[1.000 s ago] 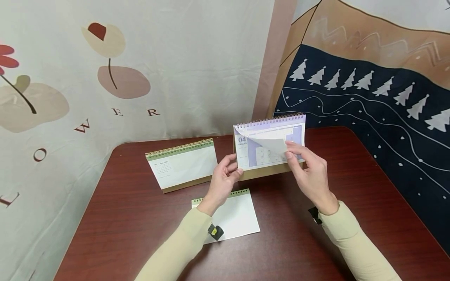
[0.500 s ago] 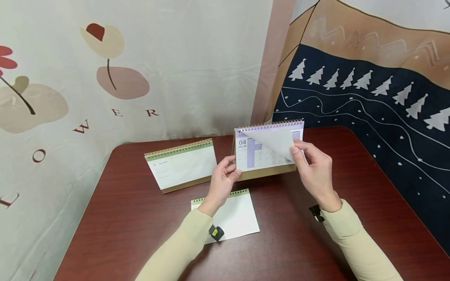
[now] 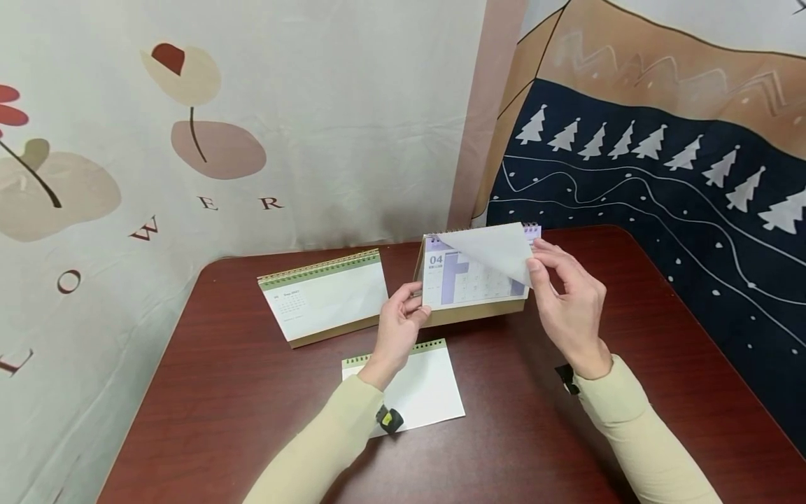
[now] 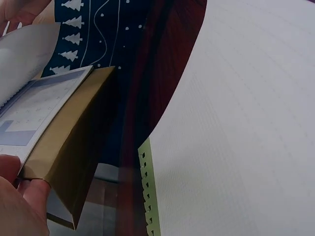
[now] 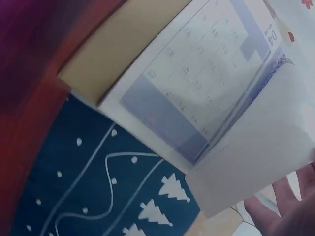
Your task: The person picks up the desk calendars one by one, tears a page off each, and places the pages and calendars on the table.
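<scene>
A purple spiral-bound desk calendar (image 3: 469,283) showing "04" stands at the middle of the dark red table (image 3: 220,392). My left hand (image 3: 415,302) grips its lower left corner, thumb on the front; the left wrist view shows the fingers (image 4: 17,196) on the brown cardboard base (image 4: 69,157). My right hand (image 3: 534,264) pinches the right corner of the top page (image 3: 494,248), which is peeled up toward the spiral, white back facing me. The right wrist view shows that lifted page (image 5: 268,147) over the printed sheet (image 5: 202,83).
A green-topped desk calendar (image 3: 324,294) stands to the left. A loose white sheet with a green punched edge (image 3: 409,381) lies under my left forearm. Patterned cloth hangs behind the table and along the right side.
My right hand has carried the page corner up and toward the spiral, baring more of the sheet beneath. The calendar sits lower and leans back more. The left hand has kept its grip.
</scene>
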`<state>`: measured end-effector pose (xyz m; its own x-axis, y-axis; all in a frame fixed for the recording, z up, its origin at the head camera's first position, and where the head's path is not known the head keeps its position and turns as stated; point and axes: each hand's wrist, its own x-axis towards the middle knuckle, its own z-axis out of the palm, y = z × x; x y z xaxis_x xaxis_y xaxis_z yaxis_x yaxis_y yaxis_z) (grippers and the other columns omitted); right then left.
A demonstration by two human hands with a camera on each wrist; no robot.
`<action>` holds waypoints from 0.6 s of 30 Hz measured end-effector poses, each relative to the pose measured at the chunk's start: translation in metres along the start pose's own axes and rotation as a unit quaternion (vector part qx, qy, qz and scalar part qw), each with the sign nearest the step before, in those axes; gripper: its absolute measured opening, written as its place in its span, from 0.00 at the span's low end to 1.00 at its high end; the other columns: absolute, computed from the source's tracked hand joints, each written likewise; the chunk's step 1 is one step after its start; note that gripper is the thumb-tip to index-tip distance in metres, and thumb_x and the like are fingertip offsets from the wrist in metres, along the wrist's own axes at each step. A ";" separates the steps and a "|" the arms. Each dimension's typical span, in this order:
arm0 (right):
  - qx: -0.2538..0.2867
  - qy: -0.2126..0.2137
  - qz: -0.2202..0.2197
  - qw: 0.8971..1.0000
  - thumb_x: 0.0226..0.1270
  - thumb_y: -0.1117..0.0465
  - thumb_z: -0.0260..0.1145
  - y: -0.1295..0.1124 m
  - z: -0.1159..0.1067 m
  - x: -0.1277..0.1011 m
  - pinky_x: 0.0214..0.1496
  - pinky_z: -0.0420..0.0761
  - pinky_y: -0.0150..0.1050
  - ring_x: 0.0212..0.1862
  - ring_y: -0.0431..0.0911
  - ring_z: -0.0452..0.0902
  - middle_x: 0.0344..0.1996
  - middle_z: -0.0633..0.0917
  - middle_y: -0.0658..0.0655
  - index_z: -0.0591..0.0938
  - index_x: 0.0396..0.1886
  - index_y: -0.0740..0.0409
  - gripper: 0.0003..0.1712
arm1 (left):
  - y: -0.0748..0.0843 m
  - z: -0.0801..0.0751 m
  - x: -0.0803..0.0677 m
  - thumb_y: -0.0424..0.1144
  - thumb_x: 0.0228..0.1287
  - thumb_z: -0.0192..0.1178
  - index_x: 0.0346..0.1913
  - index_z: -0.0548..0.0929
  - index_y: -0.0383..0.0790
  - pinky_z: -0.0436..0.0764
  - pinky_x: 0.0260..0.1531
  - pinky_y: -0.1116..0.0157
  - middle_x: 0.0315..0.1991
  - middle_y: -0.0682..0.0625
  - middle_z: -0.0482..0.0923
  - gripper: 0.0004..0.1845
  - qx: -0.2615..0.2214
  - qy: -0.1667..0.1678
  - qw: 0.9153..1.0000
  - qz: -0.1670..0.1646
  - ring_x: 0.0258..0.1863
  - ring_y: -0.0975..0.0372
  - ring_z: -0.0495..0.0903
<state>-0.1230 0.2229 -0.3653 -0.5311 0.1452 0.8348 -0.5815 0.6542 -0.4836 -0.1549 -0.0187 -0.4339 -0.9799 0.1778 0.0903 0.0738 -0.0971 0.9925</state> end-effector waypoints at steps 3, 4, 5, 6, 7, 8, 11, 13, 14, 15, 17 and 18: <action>-0.002 0.017 -0.029 0.999 0.65 0.71 0.72 0.002 0.002 0.002 0.69 0.75 0.46 0.54 0.60 0.85 0.44 0.90 0.66 0.88 0.41 0.72 0.07 | -0.002 0.000 0.000 0.17 0.66 0.54 0.61 0.79 0.27 0.82 0.49 0.66 0.53 0.33 0.85 0.21 -0.001 -0.001 1.000 -0.001 0.50 0.55 0.84; -0.003 0.024 -0.036 0.999 0.66 0.69 0.72 0.003 0.002 0.002 0.69 0.75 0.47 0.53 0.61 0.86 0.43 0.90 0.67 0.88 0.40 0.72 0.08 | -0.003 0.000 0.001 0.16 0.66 0.54 0.61 0.79 0.27 0.82 0.49 0.66 0.53 0.33 0.85 0.21 -0.002 -0.002 1.000 0.000 0.50 0.56 0.84; -0.004 0.031 -0.042 0.999 0.68 0.66 0.72 0.003 0.002 0.002 0.69 0.75 0.48 0.53 0.62 0.86 0.42 0.90 0.67 0.88 0.39 0.72 0.09 | -0.003 0.000 0.001 0.16 0.66 0.54 0.60 0.79 0.27 0.82 0.49 0.66 0.53 0.33 0.85 0.21 -0.004 -0.002 1.000 0.000 0.49 0.56 0.84; -0.006 0.037 -0.046 0.998 0.69 0.64 0.72 0.003 0.003 0.003 0.68 0.75 0.49 0.52 0.63 0.86 0.41 0.90 0.68 0.88 0.39 0.72 0.11 | -0.003 0.000 0.001 0.16 0.65 0.54 0.60 0.79 0.26 0.82 0.49 0.67 0.53 0.33 0.85 0.21 -0.005 -0.001 1.000 0.000 0.49 0.56 0.84; -0.010 0.041 -0.049 0.998 0.70 0.62 0.71 0.003 0.002 0.003 0.68 0.75 0.49 0.52 0.63 0.86 0.41 0.90 0.68 0.88 0.39 0.72 0.13 | -0.003 0.000 0.000 0.16 0.65 0.54 0.60 0.79 0.26 0.82 0.49 0.67 0.53 0.32 0.85 0.21 -0.005 0.000 1.000 0.000 0.49 0.56 0.84; -0.013 0.046 -0.052 0.997 0.71 0.60 0.71 0.003 0.002 0.004 0.68 0.75 0.49 0.52 0.63 0.86 0.41 0.90 0.68 0.88 0.38 0.72 0.16 | -0.003 0.000 0.000 0.16 0.65 0.54 0.59 0.79 0.26 0.82 0.49 0.67 0.53 0.32 0.85 0.21 -0.004 0.001 1.000 0.000 0.49 0.56 0.84; -0.021 0.057 -0.059 0.996 0.74 0.55 0.69 0.002 0.001 0.008 0.68 0.75 0.50 0.51 0.64 0.86 0.40 0.90 0.69 0.88 0.38 0.72 0.20 | -0.003 0.001 -0.001 0.16 0.64 0.55 0.59 0.79 0.26 0.82 0.49 0.67 0.52 0.32 0.85 0.20 0.005 0.003 1.000 -0.001 0.49 0.54 0.85; -0.026 0.061 -0.063 0.996 0.74 0.55 0.69 0.001 0.000 0.010 0.68 0.75 0.50 0.50 0.64 0.86 0.40 0.89 0.69 0.88 0.38 0.72 0.20 | -0.002 0.001 -0.002 0.16 0.64 0.55 0.58 0.80 0.26 0.82 0.48 0.66 0.51 0.32 0.85 0.20 0.015 0.003 1.000 -0.003 0.49 0.52 0.86; -0.027 0.063 -0.065 0.995 0.74 0.54 0.69 0.001 0.000 0.011 0.68 0.76 0.49 0.49 0.65 0.86 0.40 0.89 0.70 0.88 0.37 0.72 0.21 | -0.003 0.001 -0.002 0.16 0.64 0.55 0.58 0.80 0.25 0.82 0.48 0.66 0.50 0.32 0.86 0.20 0.020 0.004 1.000 -0.002 0.48 0.51 0.86; -0.028 0.065 -0.068 0.995 0.74 0.56 0.69 0.000 0.000 0.012 0.67 0.76 0.48 0.49 0.65 0.86 0.39 0.89 0.70 0.88 0.37 0.73 0.19 | -0.003 0.001 -0.003 0.16 0.64 0.55 0.58 0.80 0.25 0.83 0.47 0.66 0.50 0.32 0.86 0.20 0.024 0.003 1.000 -0.001 0.49 0.50 0.86; -0.029 0.066 -0.073 0.995 0.72 0.60 0.70 -0.001 0.000 0.014 0.66 0.77 0.45 0.47 0.65 0.86 0.39 0.89 0.70 0.87 0.37 0.73 0.15 | -0.003 0.001 -0.004 0.16 0.64 0.55 0.58 0.79 0.24 0.83 0.47 0.66 0.50 0.31 0.86 0.20 0.030 0.002 1.000 -0.001 0.49 0.49 0.86; -0.030 0.065 -0.076 0.995 0.71 0.62 0.71 -0.002 0.000 0.014 0.65 0.78 0.43 0.46 0.65 0.86 0.39 0.89 0.70 0.87 0.37 0.73 0.14 | -0.004 0.001 -0.004 0.16 0.64 0.55 0.58 0.79 0.24 0.83 0.47 0.65 0.50 0.31 0.85 0.20 0.032 0.002 0.999 -0.001 0.49 0.48 0.86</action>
<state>-0.1297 0.2237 -0.3526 -0.3531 0.1332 0.9260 -0.6090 0.7187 -0.3356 -0.1512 -0.0184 -0.4380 -0.9808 0.1742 0.0879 0.0833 -0.0338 0.9960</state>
